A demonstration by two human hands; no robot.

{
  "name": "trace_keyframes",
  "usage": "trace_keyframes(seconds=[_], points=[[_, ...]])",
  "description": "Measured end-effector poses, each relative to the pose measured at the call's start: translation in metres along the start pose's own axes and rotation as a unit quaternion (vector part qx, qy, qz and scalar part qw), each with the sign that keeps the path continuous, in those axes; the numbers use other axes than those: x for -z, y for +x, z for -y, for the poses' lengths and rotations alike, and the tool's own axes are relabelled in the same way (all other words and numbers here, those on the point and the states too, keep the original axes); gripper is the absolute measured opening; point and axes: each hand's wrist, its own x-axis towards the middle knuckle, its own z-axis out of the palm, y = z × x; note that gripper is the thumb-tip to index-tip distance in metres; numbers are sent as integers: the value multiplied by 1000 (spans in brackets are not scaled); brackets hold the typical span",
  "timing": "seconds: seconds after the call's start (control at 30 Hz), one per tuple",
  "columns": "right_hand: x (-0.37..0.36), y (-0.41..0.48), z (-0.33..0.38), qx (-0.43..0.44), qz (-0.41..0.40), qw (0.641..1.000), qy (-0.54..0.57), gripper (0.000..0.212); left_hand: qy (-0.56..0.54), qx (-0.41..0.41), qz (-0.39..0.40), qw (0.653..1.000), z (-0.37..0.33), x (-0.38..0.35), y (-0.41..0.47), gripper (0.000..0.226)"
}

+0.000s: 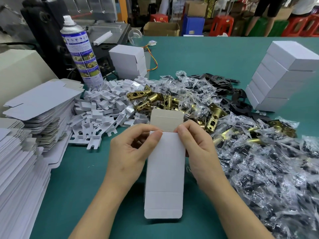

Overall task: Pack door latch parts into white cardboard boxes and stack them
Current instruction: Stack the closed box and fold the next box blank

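- White cardboard box [164, 169]: centre of green table [198, 54], btwn both forearms; long axis runs away from viewer, far tuck flap [166, 119] open.
- Left hand [133, 149]: thumb + fingers pinch box's far left corner. Right hand [198, 149]: pinches far right corner.
- Handling (est.): thin card, v. light, creases easily; hold at corner folds w/ a light pinch, not mid-panel.
- Brass latch bolts [155, 99]: heap just behind flap; prob. heavy, rigid; grip by the tube.
- Finished boxes [279, 75]: 1 stack at right, well apart.
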Motion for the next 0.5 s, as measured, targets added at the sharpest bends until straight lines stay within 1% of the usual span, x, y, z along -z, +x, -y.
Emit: trace_keyframes(seconds=[0.1,0.17,0.2,0.27,0.3,0.33,0.4,0.5], points=[[2,2,0,-27,-10,1000,3,37,-19,37,15,999,3,-1,2,25],[3,3,-1,-60,-19,998,21,39,-30,55,23,998,5,-1,2,28],[4,3,-1,-81,-27,996,35,36,-35,64,28,997,6,-1,2,29],[6,3,0,-116,-53,988,81,19,-40,81,46,995,6,-1,2,32],[7,3,1,-131,-64,983,111,17,-43,88,57,994,7,-1,3,33],[9,3,0,-141,-68,978,136,24,-46,93,66,992,7,-1,3,34],[10,3,0,-161,-50,973,160,33,-51,101,78,991,7,0,3,35],[9,3,1,-191,4,965,178,31,-48,108,82,990,7,1,3,36]])
